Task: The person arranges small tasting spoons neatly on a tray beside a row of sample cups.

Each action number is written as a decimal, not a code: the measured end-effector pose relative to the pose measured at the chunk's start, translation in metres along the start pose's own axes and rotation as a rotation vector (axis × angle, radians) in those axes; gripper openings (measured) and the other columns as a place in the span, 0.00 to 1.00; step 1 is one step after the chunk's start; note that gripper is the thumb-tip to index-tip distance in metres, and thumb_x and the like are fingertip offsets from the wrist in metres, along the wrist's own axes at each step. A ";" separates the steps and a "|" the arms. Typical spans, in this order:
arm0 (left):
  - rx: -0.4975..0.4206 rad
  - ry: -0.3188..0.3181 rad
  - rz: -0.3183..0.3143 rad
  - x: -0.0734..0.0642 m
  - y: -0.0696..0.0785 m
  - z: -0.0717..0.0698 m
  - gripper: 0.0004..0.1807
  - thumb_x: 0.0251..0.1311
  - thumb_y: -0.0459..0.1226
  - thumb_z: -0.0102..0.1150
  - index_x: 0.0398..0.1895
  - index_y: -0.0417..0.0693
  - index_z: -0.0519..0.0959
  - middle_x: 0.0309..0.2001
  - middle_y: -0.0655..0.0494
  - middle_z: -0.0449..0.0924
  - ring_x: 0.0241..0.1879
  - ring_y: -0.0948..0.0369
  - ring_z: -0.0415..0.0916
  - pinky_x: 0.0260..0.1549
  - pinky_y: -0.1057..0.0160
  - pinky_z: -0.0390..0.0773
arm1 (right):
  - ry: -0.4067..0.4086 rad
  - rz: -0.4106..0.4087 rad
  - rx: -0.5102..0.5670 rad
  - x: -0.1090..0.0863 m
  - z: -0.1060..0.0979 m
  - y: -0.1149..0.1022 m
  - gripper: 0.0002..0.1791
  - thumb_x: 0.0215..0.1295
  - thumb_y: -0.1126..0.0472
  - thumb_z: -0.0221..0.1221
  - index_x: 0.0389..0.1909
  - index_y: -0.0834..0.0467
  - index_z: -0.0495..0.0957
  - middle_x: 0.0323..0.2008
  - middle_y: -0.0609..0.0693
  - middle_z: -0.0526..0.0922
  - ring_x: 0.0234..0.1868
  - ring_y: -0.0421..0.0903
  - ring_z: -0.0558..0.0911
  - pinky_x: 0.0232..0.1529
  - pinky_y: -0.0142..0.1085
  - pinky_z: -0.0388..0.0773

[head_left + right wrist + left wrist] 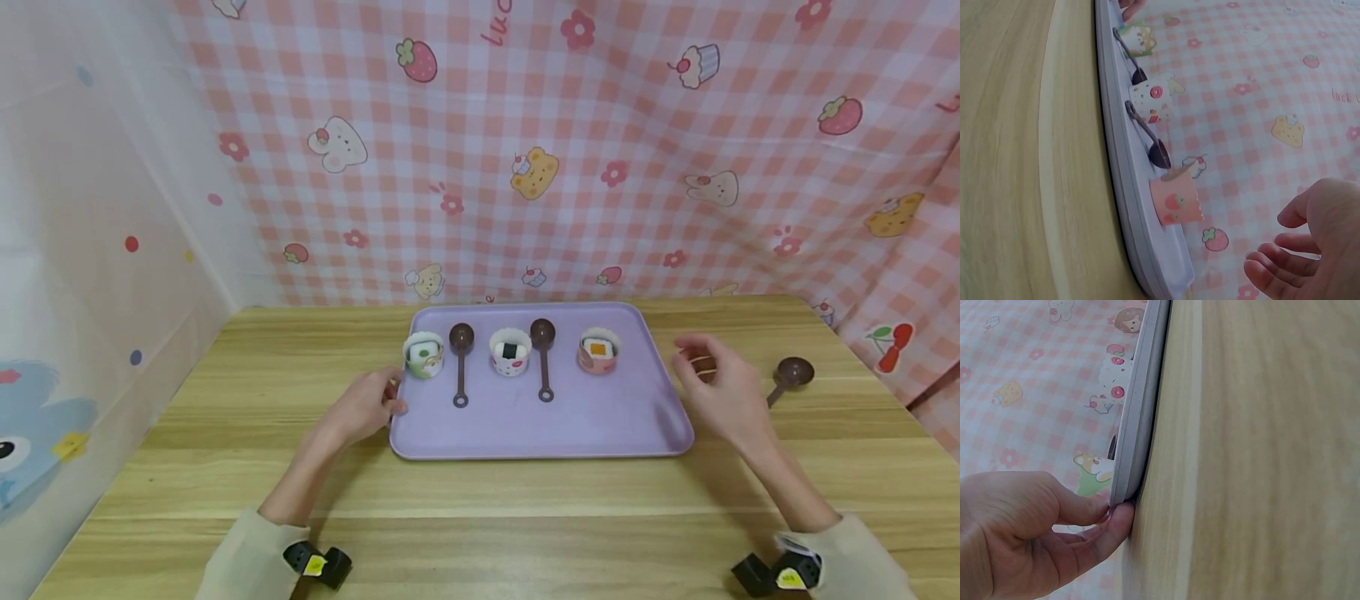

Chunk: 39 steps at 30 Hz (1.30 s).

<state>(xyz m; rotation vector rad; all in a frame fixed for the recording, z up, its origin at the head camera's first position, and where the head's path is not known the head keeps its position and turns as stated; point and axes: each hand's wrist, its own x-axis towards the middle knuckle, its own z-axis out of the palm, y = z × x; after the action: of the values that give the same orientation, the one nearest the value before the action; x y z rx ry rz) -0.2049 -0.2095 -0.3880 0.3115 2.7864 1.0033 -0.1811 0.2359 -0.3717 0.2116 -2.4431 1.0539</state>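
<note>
A lilac tray lies on the wooden table. My left hand pinches its left rim, thumb above and fingers below, as the left wrist view shows. Just off the tray's right edge hovers my right hand, fingers loosely bent and holding nothing. Three paper cups stand in a row on the tray: a green one at left, a white one in the middle and a pink one at right, each with a small rice-ball-like piece inside. Two brown spoons lie between the cups.
Beyond my right hand, another brown spoon rests on the table, its handle partly hidden by the hand. A pink checked cloth hangs behind the table, and a pale printed cloth hangs at the left.
</note>
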 end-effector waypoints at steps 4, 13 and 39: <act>0.002 0.000 0.000 0.000 0.000 0.000 0.22 0.66 0.25 0.60 0.60 0.25 0.70 0.37 0.42 0.78 0.33 0.55 0.77 0.32 0.60 0.82 | 0.028 -0.007 -0.009 0.000 -0.004 0.004 0.13 0.70 0.64 0.60 0.50 0.67 0.80 0.39 0.60 0.84 0.35 0.22 0.74 0.35 0.13 0.71; 0.006 -0.002 -0.005 0.000 0.001 -0.001 0.23 0.66 0.25 0.60 0.62 0.24 0.70 0.38 0.41 0.79 0.33 0.55 0.77 0.32 0.60 0.82 | 0.078 0.032 -0.059 0.000 -0.011 0.015 0.14 0.68 0.63 0.60 0.50 0.67 0.80 0.37 0.61 0.85 0.32 0.17 0.71 0.33 0.12 0.70; -0.015 0.000 -0.003 0.000 0.000 -0.001 0.22 0.66 0.25 0.59 0.61 0.25 0.70 0.36 0.43 0.78 0.32 0.56 0.77 0.32 0.61 0.81 | 0.065 0.127 -0.127 -0.007 -0.042 0.059 0.17 0.66 0.65 0.59 0.52 0.71 0.76 0.35 0.61 0.83 0.27 0.19 0.69 0.24 0.18 0.68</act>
<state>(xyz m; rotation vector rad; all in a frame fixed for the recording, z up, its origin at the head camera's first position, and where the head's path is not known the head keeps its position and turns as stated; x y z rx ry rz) -0.2049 -0.2098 -0.3873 0.3049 2.7772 1.0225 -0.1788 0.3072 -0.3883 -0.0190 -2.4804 0.9381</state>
